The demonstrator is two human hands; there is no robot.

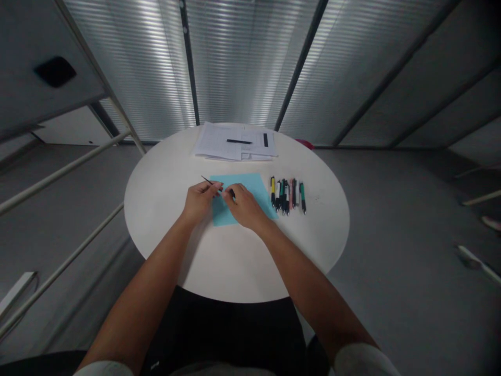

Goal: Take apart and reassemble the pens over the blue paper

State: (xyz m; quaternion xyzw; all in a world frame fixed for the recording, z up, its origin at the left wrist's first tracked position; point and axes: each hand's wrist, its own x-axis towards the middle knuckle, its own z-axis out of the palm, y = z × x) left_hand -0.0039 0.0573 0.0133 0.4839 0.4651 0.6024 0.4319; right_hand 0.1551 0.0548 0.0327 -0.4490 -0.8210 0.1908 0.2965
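Observation:
Over a light blue sheet (224, 215), my two hands meet with their fingertips close together. Pinched in my left hand (199, 202) is a thin dark rod (206, 180), slim like a pen refill, pointing up and to the left. My right hand (246, 206) is closed around a small black piece (232, 193), mostly covered by the fingers; its kind cannot be made out. Just right of the sheet lies a row of several pens (286, 196) with yellow, black, green, pink and white bodies.
At the far side of the round white table (242, 271) lies a stack of papers (219, 141) with a black pen (239, 141) on top. A pale metal frame (66, 169) stands left of the table. Behind it is a ribbed translucent partition (250, 68).

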